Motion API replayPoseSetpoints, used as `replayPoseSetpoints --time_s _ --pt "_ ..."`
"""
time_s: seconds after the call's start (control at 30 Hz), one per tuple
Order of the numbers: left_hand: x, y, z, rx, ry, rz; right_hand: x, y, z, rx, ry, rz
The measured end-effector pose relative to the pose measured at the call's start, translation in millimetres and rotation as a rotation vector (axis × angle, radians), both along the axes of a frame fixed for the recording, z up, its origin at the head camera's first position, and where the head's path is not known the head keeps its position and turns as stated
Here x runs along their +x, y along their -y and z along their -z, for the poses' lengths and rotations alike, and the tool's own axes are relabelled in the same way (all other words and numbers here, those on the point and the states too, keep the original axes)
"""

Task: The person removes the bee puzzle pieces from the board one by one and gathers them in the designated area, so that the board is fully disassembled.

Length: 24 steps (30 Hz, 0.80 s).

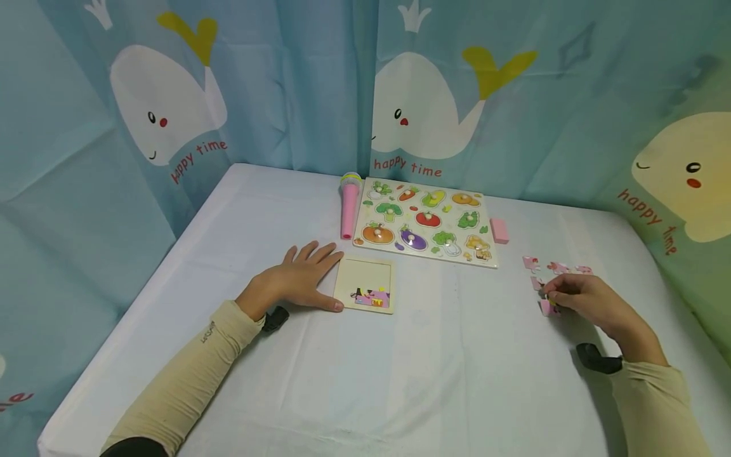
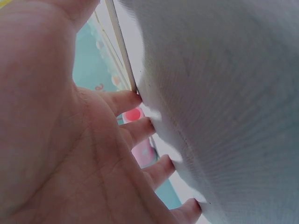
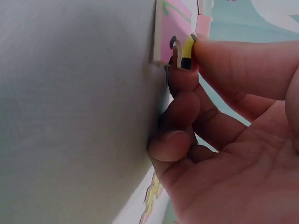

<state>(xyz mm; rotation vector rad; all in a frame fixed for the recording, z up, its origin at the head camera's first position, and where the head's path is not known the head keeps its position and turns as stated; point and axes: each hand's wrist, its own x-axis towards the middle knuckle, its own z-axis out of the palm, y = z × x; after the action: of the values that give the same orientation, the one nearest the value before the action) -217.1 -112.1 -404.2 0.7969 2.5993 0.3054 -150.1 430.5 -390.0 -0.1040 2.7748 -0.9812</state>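
My left hand [image 1: 299, 279] lies on the white tablecloth with its fingers spread, thumb and index fingertip at the left edge of a small wooden puzzle tray [image 1: 363, 270]. A few joined pink, purple and yellow pieces [image 1: 372, 298] fill the tray's lower right. In the left wrist view the fingertips [image 2: 135, 99] touch the cloth and the tray's edge. Over on the right, my right hand [image 1: 591, 308] pinches a jigsaw piece [image 3: 188, 52] with yellow and black on it between thumb and index finger. A pink piece [image 3: 174, 25] stands close beside it in the right wrist view.
Several loose pink pieces [image 1: 558, 267] lie beyond the right hand. At the back are a vegetable peg puzzle board [image 1: 419, 222], a pink toy microphone [image 1: 349, 209] and a pink block [image 1: 499, 231]. A printed curtain [image 1: 320, 95] borders the table's far side.
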Motion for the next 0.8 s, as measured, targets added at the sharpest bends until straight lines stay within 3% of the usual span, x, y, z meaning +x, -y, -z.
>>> replayPoseSetpoints --time_s 0.47,0.63,0.8 --pt "2.3 -1.6 -4.8 0.001 0.001 0.001 -0.6 4.1 -1.4 0.101 -0.022 0.036" --pt "2.0 -2.1 -5.0 -0.002 0.004 0.001 -0.3 8.3 -5.3 0.132 -0.061 0.054" --pt "1.2 -0.3 -3.7 -0.002 0.005 -0.002 -4.0 21.0 -13.1 0.138 -0.049 0.061"
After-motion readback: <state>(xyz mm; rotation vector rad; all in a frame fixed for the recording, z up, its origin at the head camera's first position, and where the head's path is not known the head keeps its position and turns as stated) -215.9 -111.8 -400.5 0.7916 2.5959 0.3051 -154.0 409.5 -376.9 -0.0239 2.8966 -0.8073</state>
